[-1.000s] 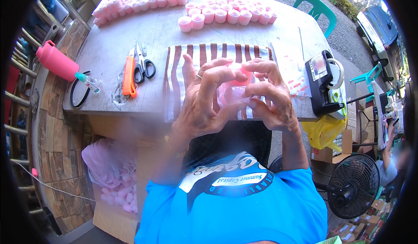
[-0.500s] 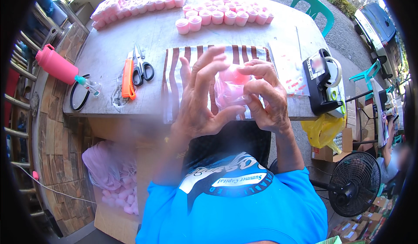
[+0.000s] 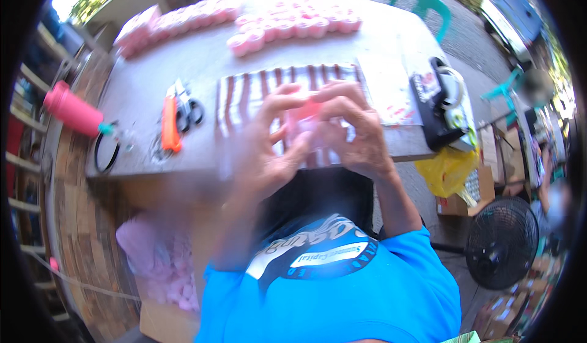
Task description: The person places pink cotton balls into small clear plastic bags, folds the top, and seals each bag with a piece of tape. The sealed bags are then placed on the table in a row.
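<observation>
Both hands are raised close together over the near edge of a grey table (image 3: 183, 67). My left hand (image 3: 269, 147) and my right hand (image 3: 354, 132) pinch a small pink item wrapped in clear film (image 3: 306, 123) between their fingers. The picture is blurred there, so the item's exact shape is unclear. Under the hands lies a brown and white striped sheet (image 3: 269, 80).
Rows of pink wrapped pieces (image 3: 293, 25) line the far side of the table. An orange cutter (image 3: 170, 123) and black scissors (image 3: 191, 111) lie left of the sheet, a pink bottle (image 3: 73, 109) farther left. A black tape dispenser (image 3: 443, 104) sits right. A fan (image 3: 502, 242) and yellow bag (image 3: 449, 168) are below.
My hands stay together on the pink item, with fingers shifting slightly around it. The view has tilted a little.
</observation>
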